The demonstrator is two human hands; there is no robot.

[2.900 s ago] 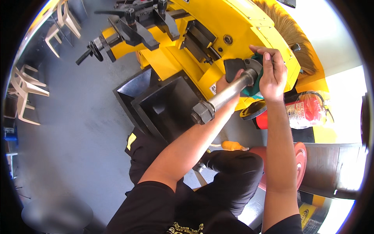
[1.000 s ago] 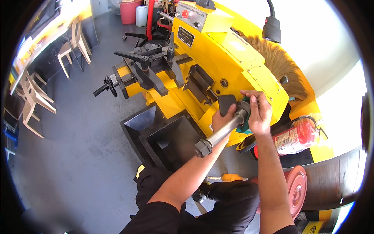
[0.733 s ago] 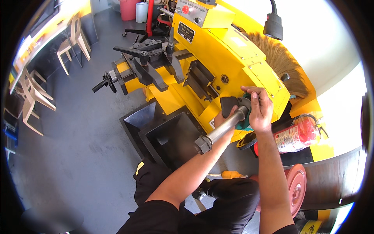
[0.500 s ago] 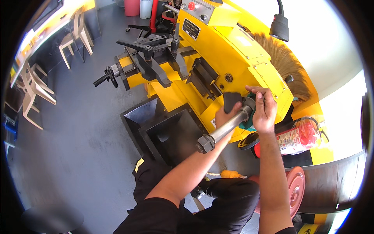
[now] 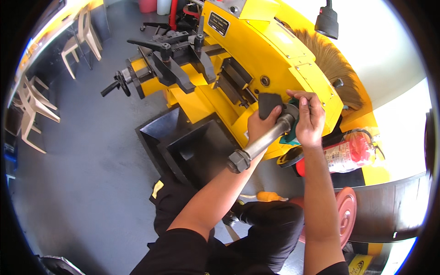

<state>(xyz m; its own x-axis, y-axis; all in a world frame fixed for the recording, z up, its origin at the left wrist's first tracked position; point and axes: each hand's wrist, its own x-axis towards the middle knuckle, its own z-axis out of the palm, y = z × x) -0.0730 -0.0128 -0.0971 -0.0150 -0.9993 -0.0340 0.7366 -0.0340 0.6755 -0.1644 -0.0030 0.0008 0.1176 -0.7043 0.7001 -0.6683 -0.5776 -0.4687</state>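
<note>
A bare steel shaft [image 5: 266, 141] with a hex nut [image 5: 239, 161] on its near end juts toward me from the yellow lathe [image 5: 275, 55]. My left hand [image 5: 262, 124] is closed at the left of the shaft's inner end, its thumb pressed on a flat dark grey piece [image 5: 269, 105]; the material is unclear. On the other side, my right hand [image 5: 310, 119] is cupped beside the round collar [image 5: 289, 110], its fingers mostly stretched and bent over toward the machine. Something teal [image 5: 289, 136] shows below that hand, partly hidden by hand and shaft.
Left of my hands is the lathe's slide with black clamp levers [image 5: 166, 51] and a crank handle [image 5: 110, 87]. Black trays [image 5: 197, 151] sit below. A broom head [image 5: 327, 68], a wrapped red fire extinguisher [image 5: 348, 153] and a hanging black lamp [image 5: 327, 23] are at right.
The whole view has shifted slightly, so the lathe appears higher and farther left. My left hand, blurred before, has moved a little inward along the shaft with the dark piece.
</note>
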